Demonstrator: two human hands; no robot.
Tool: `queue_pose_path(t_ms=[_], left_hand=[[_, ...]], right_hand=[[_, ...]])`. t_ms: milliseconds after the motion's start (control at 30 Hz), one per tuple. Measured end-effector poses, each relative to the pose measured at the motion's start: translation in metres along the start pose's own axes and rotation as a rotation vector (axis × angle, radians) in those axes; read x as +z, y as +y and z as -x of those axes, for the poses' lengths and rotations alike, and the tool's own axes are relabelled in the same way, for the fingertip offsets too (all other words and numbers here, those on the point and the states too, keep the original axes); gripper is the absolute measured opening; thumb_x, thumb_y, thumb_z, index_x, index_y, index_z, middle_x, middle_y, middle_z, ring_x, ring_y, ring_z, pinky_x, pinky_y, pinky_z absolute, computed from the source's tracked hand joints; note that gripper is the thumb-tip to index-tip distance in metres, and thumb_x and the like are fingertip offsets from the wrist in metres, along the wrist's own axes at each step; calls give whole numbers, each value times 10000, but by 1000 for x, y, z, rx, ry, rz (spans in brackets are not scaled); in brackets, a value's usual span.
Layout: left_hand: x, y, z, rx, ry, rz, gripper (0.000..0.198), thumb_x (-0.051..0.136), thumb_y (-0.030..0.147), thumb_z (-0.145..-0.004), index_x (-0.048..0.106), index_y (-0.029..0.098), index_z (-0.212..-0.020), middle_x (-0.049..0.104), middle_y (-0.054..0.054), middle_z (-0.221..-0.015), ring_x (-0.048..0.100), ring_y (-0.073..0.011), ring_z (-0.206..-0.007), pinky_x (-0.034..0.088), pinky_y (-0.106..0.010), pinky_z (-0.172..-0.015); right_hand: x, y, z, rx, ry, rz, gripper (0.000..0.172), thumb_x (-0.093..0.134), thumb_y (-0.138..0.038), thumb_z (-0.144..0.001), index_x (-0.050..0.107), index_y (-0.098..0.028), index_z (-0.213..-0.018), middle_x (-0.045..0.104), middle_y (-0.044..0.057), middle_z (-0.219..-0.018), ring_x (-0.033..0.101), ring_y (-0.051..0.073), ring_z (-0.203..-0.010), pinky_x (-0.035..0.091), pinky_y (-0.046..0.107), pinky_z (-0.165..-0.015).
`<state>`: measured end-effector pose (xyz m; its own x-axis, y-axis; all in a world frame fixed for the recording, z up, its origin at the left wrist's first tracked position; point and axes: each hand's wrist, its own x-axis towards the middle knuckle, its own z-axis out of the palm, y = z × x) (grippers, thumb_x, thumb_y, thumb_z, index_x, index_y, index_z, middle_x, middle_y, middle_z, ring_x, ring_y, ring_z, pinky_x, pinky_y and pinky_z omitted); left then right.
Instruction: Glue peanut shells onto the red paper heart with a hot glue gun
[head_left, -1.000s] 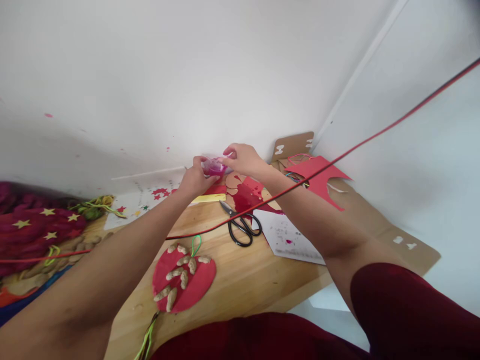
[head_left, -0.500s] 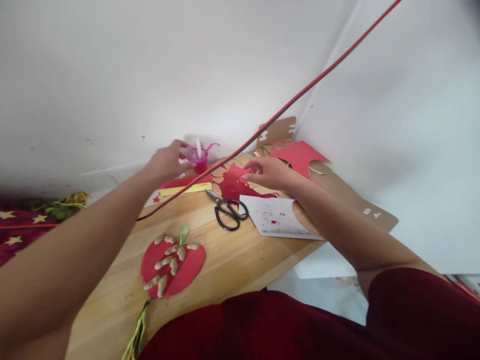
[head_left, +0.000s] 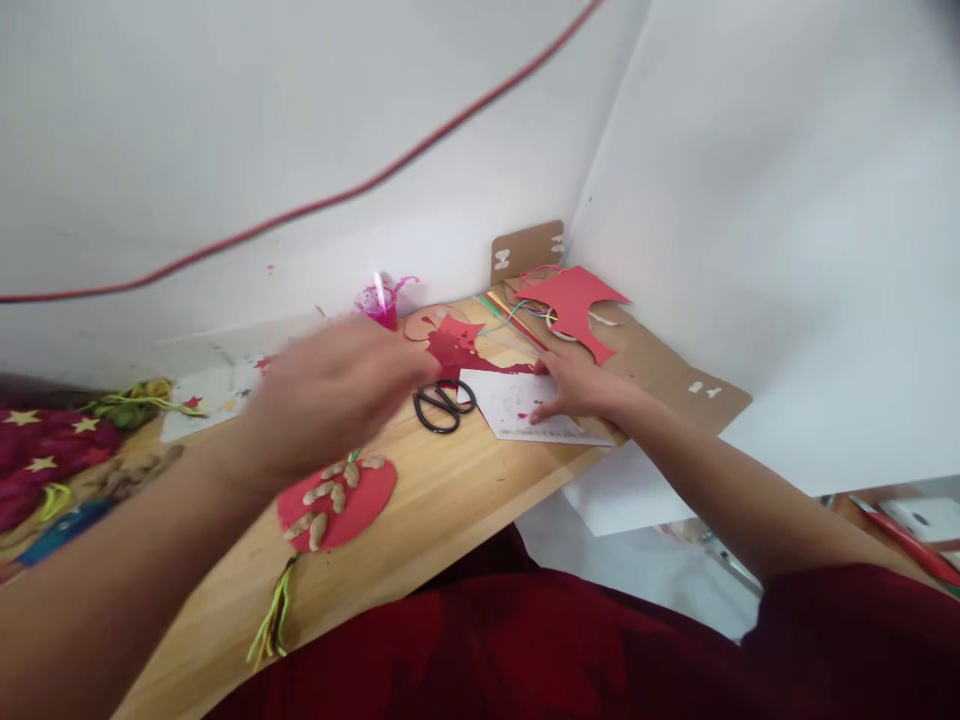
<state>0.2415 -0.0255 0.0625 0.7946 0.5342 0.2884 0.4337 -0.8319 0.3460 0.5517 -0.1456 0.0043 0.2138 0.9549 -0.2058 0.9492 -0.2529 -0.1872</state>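
Resting flat on white paper sheet [head_left: 499, 400]: right hand [head_left: 581, 395], fingers spread, gripping nothing. Sheet lies near table [head_left: 465, 500] edge, just right of black scissors [head_left: 442, 405]. Left hand [head_left: 337, 390], blurred, hovers above peanut-covered red disc [head_left: 337, 500]; its grip cannot be told.

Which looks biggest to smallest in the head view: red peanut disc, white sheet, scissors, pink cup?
1. Joint: red peanut disc and white sheet look alike; disc is nearer.
2. scissors
3. pink cup

Red paper disc [head_left: 352, 505], black scissors [head_left: 441, 404], pink cup [head_left: 380, 304], white sheet [head_left: 525, 408]
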Motion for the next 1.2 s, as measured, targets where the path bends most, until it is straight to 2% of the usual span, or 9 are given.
queue_pose_path(t_ms=[67, 100, 167, 267, 400, 600, 800, 967, 1200], left_hand=[[39, 5, 0, 260, -155, -99, 321, 425, 277, -972, 739, 281, -1037, 702, -84, -1051, 640, -243, -991, 539, -418, -914], [57, 3, -3, 329, -201, -136, 338, 407, 218, -975, 737, 237, -1049, 686, -106, -1046, 625, -236, -974, 530, -397, -892], [85, -5, -13, 327, -237, -235, 304, 493, 217, -952, 707, 167, -1162, 657, -142, -1066, 594, -262, -1000, 500, -413, -905], [102, -17, -31, 272, -349, -307, 279, 628, 258, -890, 720, 206, -1149, 637, -116, -1079, 571, -267, -992, 466, -399, -884], [99, -21, -40, 275, -399, -360, 202, 648, 193, -855, 725, 211, -1041, 634, -113, -1101, 554, -281, -1025, 430, -378, -832], [88, -23, -21, 331, -327, -417, 160, 526, 210, -961, 647, 217, -1065, 683, -101, -1117, 541, -290, -1084, 388, -402, -855], [68, -35, -8, 299, -245, -448, 423, 414, -58, -826, 604, 241, -1058, 706, -80, -1103, 590, -267, -1082, 382, -395, -824], [63, -43, 0, 301, -214, -515, 502, 398, -93, -764, 609, 226, -1090, 705, -93, -1114, 613, -280, -1046, 387, -407, -809], [55, -32, 10, 279, -280, -560, 476, 395, -94, -790, 601, 192, -1110, 699, -102, -1165, 603, -285, -1118, 398, -412, -831]], right_hand=[[0, 0, -2, -13, 16, 16, 768, 904, -585, -556, 643, -167, -1146, 645, 161, -1226, 607, 349, -1095, 480, 374, -789], [0, 0, -3, -19, 18, 26, 763, 904, -593, -548, 646, -168, -1127, 652, 159, -1209, 607, 350, -1086, 477, 377, -787], [0, 0, -5, -23, 14, 42, 766, 902, -612, -534, 649, -173, -1109, 663, 153, -1183, 608, 349, -1073, 470, 376, -785], [1, 1, -9, -23, -3, 49, 791, 901, -622, -526, 636, -179, -1125, 666, 144, -1179, 613, 333, -1072, 462, 363, -794], [2, 1, -12, -21, -7, 83, 821, 898, -654, -496, 628, -190, -1117, 667, 141, -1179, 611, 338, -1071, 451, 357, -785], [3, 2, -11, -36, 23, 85, 810, 907, -639, -489, 625, -178, -1092, 667, 150, -1174, 608, 333, -1046, 446, 364, -776], [8, 7, -14, -40, 55, 54, 861, 906, -660, -457, 601, -186, -1107, 672, 123, -1137, 605, 318, -1047, 439, 355, -779], [7, 5, -17, -65, 14, 93, 859, 874, -686, -504, 617, -169, -1140, 680, 139, -1145, 605, 323, -1055, 432, 347, -760], [3, 1, -14, -14, -21, 103, 772, 886, -650, -526, 643, -179, -1087, 706, 118, -1121, 633, 302, -1008, 425, 321, -723]])
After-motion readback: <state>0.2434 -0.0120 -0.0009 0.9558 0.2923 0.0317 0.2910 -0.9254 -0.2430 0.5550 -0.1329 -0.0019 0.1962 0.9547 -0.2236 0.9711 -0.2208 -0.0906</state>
